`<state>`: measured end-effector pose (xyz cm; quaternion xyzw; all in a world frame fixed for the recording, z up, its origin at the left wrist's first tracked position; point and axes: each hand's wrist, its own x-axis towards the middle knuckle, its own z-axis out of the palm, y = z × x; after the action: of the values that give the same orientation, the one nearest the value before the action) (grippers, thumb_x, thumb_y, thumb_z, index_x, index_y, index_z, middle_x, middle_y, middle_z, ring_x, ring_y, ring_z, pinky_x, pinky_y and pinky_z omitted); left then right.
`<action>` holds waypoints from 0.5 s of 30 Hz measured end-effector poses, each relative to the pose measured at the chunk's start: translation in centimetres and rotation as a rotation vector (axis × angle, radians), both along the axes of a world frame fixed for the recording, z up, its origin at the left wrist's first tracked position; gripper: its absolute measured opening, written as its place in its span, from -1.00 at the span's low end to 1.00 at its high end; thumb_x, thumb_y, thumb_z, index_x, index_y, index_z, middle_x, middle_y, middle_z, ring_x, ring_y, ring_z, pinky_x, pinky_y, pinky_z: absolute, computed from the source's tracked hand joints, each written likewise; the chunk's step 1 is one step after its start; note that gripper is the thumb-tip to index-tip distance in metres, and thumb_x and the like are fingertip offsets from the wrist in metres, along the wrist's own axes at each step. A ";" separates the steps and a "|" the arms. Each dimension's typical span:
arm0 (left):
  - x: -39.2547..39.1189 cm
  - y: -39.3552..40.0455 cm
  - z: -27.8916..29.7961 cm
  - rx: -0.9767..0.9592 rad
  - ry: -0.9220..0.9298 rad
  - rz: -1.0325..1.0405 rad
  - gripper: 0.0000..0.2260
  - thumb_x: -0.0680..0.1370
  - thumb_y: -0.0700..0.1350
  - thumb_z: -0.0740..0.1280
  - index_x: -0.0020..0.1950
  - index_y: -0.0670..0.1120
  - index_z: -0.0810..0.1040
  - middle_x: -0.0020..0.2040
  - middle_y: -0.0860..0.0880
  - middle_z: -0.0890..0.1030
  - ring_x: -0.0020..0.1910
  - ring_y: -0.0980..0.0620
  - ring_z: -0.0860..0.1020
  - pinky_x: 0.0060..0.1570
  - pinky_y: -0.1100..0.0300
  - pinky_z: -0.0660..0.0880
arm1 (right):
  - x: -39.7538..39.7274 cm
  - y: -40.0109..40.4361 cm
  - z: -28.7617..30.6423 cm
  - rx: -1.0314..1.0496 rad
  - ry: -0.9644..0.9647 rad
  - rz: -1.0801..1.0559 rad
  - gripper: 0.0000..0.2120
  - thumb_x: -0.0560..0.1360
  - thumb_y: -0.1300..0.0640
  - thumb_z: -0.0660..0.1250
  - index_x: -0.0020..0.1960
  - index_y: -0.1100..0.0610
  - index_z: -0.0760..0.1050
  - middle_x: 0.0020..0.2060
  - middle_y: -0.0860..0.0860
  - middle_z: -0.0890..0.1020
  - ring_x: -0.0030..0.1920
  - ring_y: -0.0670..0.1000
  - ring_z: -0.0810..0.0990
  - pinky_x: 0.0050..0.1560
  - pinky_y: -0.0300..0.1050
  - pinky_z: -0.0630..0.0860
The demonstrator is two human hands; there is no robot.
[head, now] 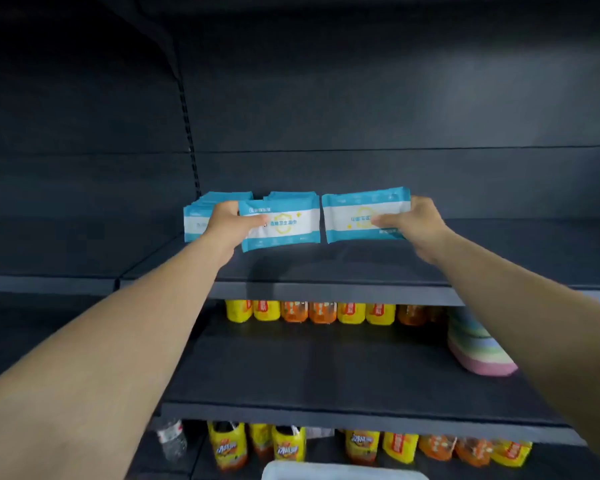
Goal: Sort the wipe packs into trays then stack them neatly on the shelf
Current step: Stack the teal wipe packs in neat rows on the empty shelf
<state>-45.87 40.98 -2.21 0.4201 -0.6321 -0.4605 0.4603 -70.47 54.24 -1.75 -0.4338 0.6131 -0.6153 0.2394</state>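
Note:
Both arms reach up to the dark upper shelf (pixel 326 268). My left hand (pixel 227 223) grips a blue-and-white wipe pack (pixel 284 223), held upright with its front toward me. My right hand (pixel 416 221) pinches a second wipe pack (pixel 361 214) at its right end, also upright, just right of the first. Behind and left of my left hand, a row of standing wipe packs (pixel 201 213) sits at the back of the shelf. More packs (pixel 291 195) stand behind the left-hand pack.
Yellow and orange bottles (pixel 309 311) line the back of the middle shelf, with a stack of pastel cloths (pixel 478 344) at its right. More yellow and orange pouches (pixel 395 445) fill the bottom shelf. A white tray edge (pixel 340 471) shows at the bottom.

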 end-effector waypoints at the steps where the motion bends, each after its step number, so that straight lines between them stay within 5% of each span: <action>1: -0.9 -1.2 0.3 -0.003 -0.005 0.013 -0.75 0.45 -0.22 0.46 0.10 -0.16 0.54 0.02 -0.03 0.62 -0.03 0.03 0.60 -0.02 0.16 0.53 | -1.1 -1.6 0.2 0.007 0.007 0.000 -0.80 0.36 0.34 0.49 -0.12 0.12 0.55 -0.11 0.03 0.67 -0.14 -0.03 0.65 -0.08 -0.18 0.57; 15: -9.0 -15.9 -4.1 0.092 0.025 0.106 -0.89 0.50 -0.29 0.37 -0.02 -0.12 0.56 0.01 -0.08 0.64 -0.04 -0.03 0.61 0.05 0.09 0.53 | -9.6 -17.2 -3.5 0.106 -0.047 0.011 -0.80 0.36 0.38 0.48 -0.06 0.20 0.59 -0.11 0.09 0.68 -0.10 0.06 0.67 0.04 -0.05 0.57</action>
<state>-54.90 25.05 -6.34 0.4680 -0.5813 -0.4692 0.4721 -80.12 37.02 -5.24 -0.4092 0.6368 -0.5905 0.2798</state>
